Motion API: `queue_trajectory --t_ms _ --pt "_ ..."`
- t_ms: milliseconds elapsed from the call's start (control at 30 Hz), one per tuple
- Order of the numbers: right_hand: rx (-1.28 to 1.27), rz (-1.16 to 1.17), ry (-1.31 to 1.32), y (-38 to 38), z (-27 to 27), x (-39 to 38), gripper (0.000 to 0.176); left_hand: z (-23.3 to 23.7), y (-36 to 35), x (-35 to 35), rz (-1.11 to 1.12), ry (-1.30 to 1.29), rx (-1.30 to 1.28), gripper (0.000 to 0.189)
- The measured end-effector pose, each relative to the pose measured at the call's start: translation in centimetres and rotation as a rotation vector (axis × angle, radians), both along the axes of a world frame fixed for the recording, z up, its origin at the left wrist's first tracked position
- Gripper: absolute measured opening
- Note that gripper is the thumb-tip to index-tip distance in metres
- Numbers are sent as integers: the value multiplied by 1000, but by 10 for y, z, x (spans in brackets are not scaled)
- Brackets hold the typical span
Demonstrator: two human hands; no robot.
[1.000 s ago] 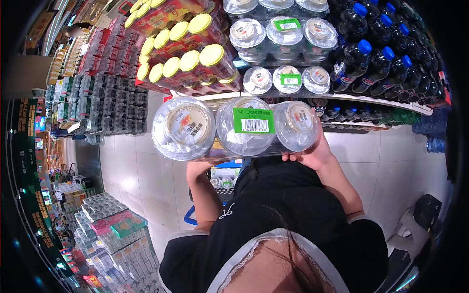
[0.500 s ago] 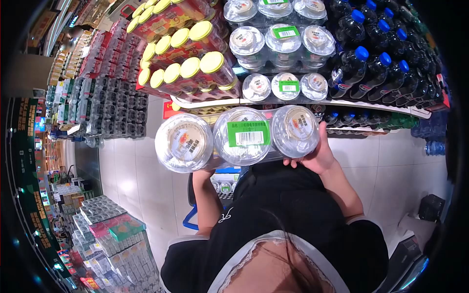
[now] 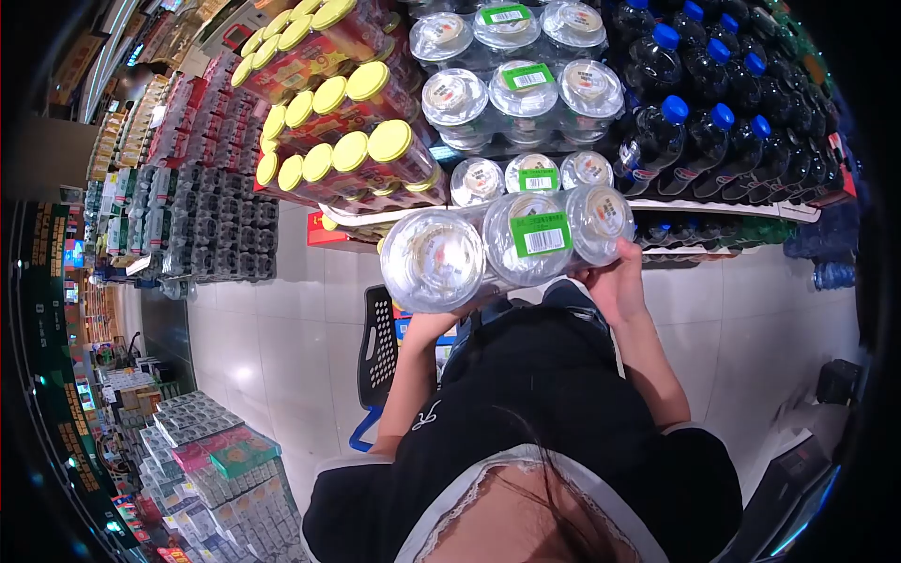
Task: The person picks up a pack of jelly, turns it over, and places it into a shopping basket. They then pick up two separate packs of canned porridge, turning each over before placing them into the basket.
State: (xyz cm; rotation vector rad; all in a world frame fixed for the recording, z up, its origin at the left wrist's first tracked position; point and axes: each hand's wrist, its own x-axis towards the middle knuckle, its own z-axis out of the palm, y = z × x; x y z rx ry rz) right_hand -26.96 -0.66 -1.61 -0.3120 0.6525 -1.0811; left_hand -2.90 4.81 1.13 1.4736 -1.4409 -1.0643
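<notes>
A shrink-wrapped pack of three clear plastic cups point(image 3: 502, 258) with round white tops is held in front of my body, in the head view. A green barcode label point(image 3: 542, 235) lies across its middle cup. My left hand point(image 3: 434, 325) grips the near left end from below, most of its fingers hidden under the pack. At the right end my right hand point(image 3: 615, 284) is closed round the side, thumb on the edge. Matching packs point(image 3: 523, 87) stand in stacked rows on the shelf just beyond, the lowest row right behind the held pack.
Yellow-lidded jars point(image 3: 350, 150) fill the shelf's left, and dark bottles with blue caps point(image 3: 693, 127) its right. A white shelf edge point(image 3: 732, 208) runs across. A black perforated cart panel point(image 3: 379, 347) stands by my left arm. Boxes are stacked point(image 3: 211, 436) lower left on the tiled floor.
The held pack has moved right and slightly up toward the shelf, its left end most of all. Both hands have kept hold. More of the black perforated panel shows.
</notes>
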Motion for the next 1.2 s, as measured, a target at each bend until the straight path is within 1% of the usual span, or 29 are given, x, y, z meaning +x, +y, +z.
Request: queue_trajectory --t_ms 33,67,133,167,200,233,267,300,333,367,433,500,533,600,667,700,733,767,867,900,933,1000,1033,1133,1167,1200 --pt "-28 -9 19 -6 -6 -5 56 -6 -7 0 -23 -47 -7 47" --pt "-57 -79 73 -11 -6 -6 57 -10 -14 -8 100 143 231 41" --pt "-66 -172 160 -22 10 -2 54 -20 -32 -22 210 330 203 37" --pt "-69 -181 155 -32 3 -4 54 -34 -37 -24 188 436 213 32" --pt "-104 -168 218 -42 -10 -7 50 -63 -42 -14 64 394 215 34" --pt "-139 -154 284 -49 -21 -10 47 -62 -42 -20 122 455 270 36" --pt "-139 -164 283 -54 -29 -11 47 -61 -42 -25 181 516 325 39" --pt "-111 -124 309 -57 -31 -11 48 -43 -45 -28 82 615 298 40" --pt "-82 -78 335 -58 -31 -10 48 -43 -45 -26 81 763 295 38" --pt "-124 -94 400 -55 -30 -10 50 -46 -47 -23 89 804 276 40" --pt "-130 -116 413 -54 -30 -6 51 -52 -52 -17 102 848 253 43" --pt "-136 -133 428 -53 -29 -3 52 -52 -59 -15 146 1116 316 53" --pt "-137 -145 430 -53 -28 -2 53 -50 -62 -17 151 1119 314 53" --pt "-138 -153 432 -55 -28 -2 55 -45 -71 -20 169 1145 312 59" --pt "-112 -112 350 -56 -30 -5 58 -46 -79 -17 159 1199 315 62" --pt "-109 -113 353 -56 -30 -6 58 -39 -81 -19 179 1254 337 64" --pt "-104 -121 295 -57 -30 -6 59 -35 -82 -18 203 1308 360 66" --pt "-100 -131 236 -58 -30 -6 60 -39 -85 -14 176 1376 378 72" --pt "-33 -197 188 -62 -32 -5 63 -31 -90 -15 124 1439 370 73" --pt "-31 -216 207 -63 -32 -3 66 -33 -93 -15 118 1458 352 78" --pt "-30 -220 208 -65 -33 -3 66 -33 -96 -15 116 1458 355 78" --pt "-8 -220 232 -67 -33 -2 68 -33 -100 -12 167 1540 397 83" --pt "-7 -222 233 -68 -33 -2 68 -36 -102 -11 139 1554 391 88" --pt "-37 -207 294 -68 -35 -2 69 -34 -100 -12 130 1569 414 85" --pt "-70 -176 419 -70 -37 -4 70 -35 -98 -14 132 1569 414 85" --pt "-105 -145 545 -71 -38 -6 72 -36 -96 -16 131 1491 379 78"
